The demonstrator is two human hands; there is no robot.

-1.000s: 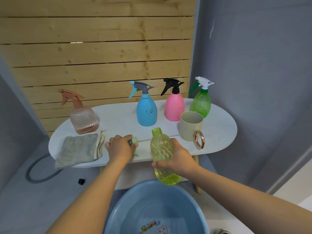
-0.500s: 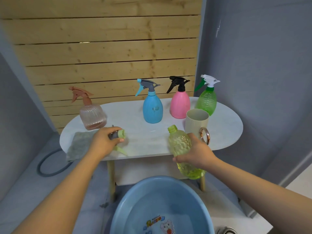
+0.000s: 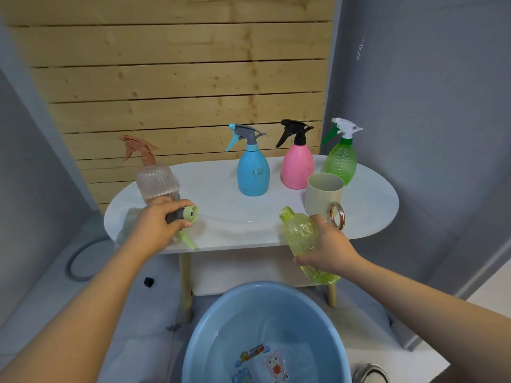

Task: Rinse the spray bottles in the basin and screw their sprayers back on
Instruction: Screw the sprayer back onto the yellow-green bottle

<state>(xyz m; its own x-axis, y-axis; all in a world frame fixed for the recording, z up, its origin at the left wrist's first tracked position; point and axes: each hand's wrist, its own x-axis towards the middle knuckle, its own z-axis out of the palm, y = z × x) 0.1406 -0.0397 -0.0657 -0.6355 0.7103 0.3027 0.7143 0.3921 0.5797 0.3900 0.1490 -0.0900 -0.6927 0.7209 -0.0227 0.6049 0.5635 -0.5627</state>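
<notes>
My right hand grips an open yellow-green bottle, tilted with its neck up-left, in front of the white table and above the blue basin. My left hand holds the bottle's grey and light-green sprayer just over the table's left front, its screw collar facing right and its trigger hanging down. The sprayer and the bottle neck are well apart. Water lies in the basin.
A peach bottle, blue bottle, pink bottle and green bottle stand on the table with sprayers on. A beige cup with a ring handle stands beside my right hand. A grey cloth lies under my left hand.
My left hand has lifted the sprayer off the table. My right hand has carried the bottle to the right and tilted it.
</notes>
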